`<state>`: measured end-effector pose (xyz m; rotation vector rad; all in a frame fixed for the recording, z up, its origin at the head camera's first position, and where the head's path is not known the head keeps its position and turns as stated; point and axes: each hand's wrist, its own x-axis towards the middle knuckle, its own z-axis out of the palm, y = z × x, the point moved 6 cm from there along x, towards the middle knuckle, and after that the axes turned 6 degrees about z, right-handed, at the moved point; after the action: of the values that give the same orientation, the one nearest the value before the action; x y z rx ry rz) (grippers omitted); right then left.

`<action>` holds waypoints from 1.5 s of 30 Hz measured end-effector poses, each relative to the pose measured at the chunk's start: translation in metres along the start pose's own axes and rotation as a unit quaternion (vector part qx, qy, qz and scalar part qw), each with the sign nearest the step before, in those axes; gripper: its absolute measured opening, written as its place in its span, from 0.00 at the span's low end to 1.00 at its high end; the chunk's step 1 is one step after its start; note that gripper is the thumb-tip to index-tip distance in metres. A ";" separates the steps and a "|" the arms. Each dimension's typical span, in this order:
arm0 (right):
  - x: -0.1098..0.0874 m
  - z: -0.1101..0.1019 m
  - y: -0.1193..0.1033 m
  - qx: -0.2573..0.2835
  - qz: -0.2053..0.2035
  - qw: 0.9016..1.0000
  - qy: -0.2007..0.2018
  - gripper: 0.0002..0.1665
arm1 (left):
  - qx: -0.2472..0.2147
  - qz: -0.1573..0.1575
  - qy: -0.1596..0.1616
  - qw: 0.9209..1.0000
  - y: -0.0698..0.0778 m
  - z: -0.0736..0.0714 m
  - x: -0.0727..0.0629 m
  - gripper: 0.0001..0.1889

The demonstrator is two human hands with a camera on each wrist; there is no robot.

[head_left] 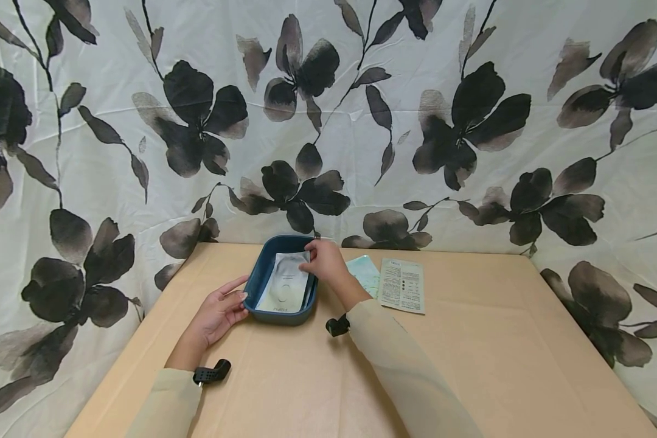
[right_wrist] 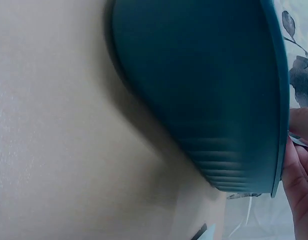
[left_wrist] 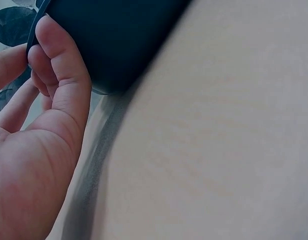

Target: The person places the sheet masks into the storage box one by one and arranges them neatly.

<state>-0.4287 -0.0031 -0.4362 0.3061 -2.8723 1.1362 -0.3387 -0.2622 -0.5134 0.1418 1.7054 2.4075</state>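
Note:
A dark blue plastic basket (head_left: 259,277) stands near the table's back edge, with a white flat sachet (head_left: 286,283) lying along its inside. At the basket's left front corner, my left hand (head_left: 219,316) holds the rim between thumb and fingers; the left wrist view shows the thumb (left_wrist: 54,40) against it. My right hand (head_left: 328,264) reaches over the right rim and pinches the sachet's upper right edge. Fingers (right_wrist: 296,175) of that hand curl at the rim in the right wrist view, where only a pale sliver of the sachet shows.
Right of the basket lie a pale green sachet (head_left: 364,274), partly behind my right forearm, and a beige printed sachet (head_left: 402,285). They rest on a tan tabletop (head_left: 498,340). A floral cloth (head_left: 383,152) hangs behind the table.

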 end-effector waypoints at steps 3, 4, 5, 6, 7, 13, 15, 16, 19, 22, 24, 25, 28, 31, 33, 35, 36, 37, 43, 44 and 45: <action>-0.001 -0.001 -0.002 -0.012 -0.002 1.000 0.006 0.26 | 0.000 0.001 -0.003 1.000 0.001 0.000 0.000 0.33; -0.002 -0.001 -0.002 -0.016 -0.003 1.000 0.008 0.26 | 0.000 0.001 -0.003 1.000 0.001 0.000 0.000 0.33; -0.002 -0.002 -0.003 -0.018 -0.001 1.000 0.008 0.26 | -0.001 0.000 -0.005 1.000 0.001 -0.001 0.000 0.33; -0.003 -0.002 -0.003 -0.020 -0.001 1.000 0.009 0.26 | -0.001 0.000 -0.005 1.000 0.001 -0.001 0.000 0.34; -0.003 -0.002 -0.004 -0.020 -0.001 1.000 0.009 0.27 | -0.001 -0.001 -0.005 1.000 0.001 -0.001 0.001 0.34; -0.008 -0.005 -0.004 -0.013 0.008 1.000 0.012 0.25 | 0.004 -0.005 -0.002 1.000 0.001 -0.002 0.000 0.34; -0.010 -0.006 -0.004 -0.010 0.011 1.000 0.012 0.25 | 0.005 -0.006 -0.002 1.000 0.001 -0.003 0.000 0.34; -0.011 -0.007 -0.004 -0.005 0.010 1.000 0.012 0.25 | 0.006 -0.007 -0.001 1.000 0.001 -0.003 0.000 0.34; -0.013 -0.010 -0.002 0.005 -0.001 1.000 0.015 0.24 | 0.008 -0.009 0.001 1.000 0.001 -0.002 0.000 0.34; -0.017 -0.014 0.001 0.020 -0.014 1.000 0.020 0.24 | 0.011 -0.009 0.003 1.000 0.001 -0.002 0.000 0.34; -0.019 -0.017 0.004 0.031 -0.021 0.999 0.021 0.24 | 0.012 -0.010 0.000 1.000 0.001 -0.001 0.000 0.34; -0.021 -0.018 0.005 0.038 -0.024 0.999 0.021 0.24 | 0.012 -0.009 0.000 1.000 0.001 -0.001 0.001 0.34; -0.028 -0.022 0.010 0.062 -0.030 0.998 0.015 0.23 | 0.013 -0.011 -0.003 1.000 0.001 -0.002 0.001 0.34; -0.036 -0.026 0.016 0.092 -0.032 0.995 0.010 0.21 | 0.014 -0.011 -0.001 1.000 0.001 -0.003 0.001 0.34; -0.041 -0.029 0.020 0.109 -0.034 0.993 0.012 0.20 | 0.016 -0.012 -0.002 1.000 0.002 -0.003 0.001 0.34; -0.046 -0.033 0.025 0.127 -0.034 0.991 0.019 0.19 | 0.018 -0.011 -0.002 1.000 0.002 -0.003 0.001 0.34; -0.048 -0.035 0.028 0.134 -0.033 0.990 0.023 0.19 | 0.019 -0.011 -0.002 1.000 0.002 -0.003 0.001 0.34; -0.050 -0.037 0.032 0.139 -0.031 0.989 0.028 0.19 | 0.019 -0.010 -0.003 1.000 0.002 -0.003 0.001 0.34; -0.061 -0.046 0.053 0.165 -0.009 0.986 0.036 0.19 | 0.017 -0.011 -0.005 1.000 0.003 -0.001 0.000 0.34; -0.062 -0.048 0.056 0.168 -0.010 0.985 0.036 0.20 | 0.018 -0.011 -0.004 1.000 0.003 -0.001 0.000 0.34; -0.064 -0.050 0.059 0.169 -0.008 0.985 0.037 0.20 | 0.020 -0.011 -0.004 1.000 0.003 -0.001 0.000 0.34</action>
<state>-0.3793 0.0836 -0.4465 0.2897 -2.5990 1.5952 -0.3390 -0.2644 -0.5115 0.1369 1.7429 2.3566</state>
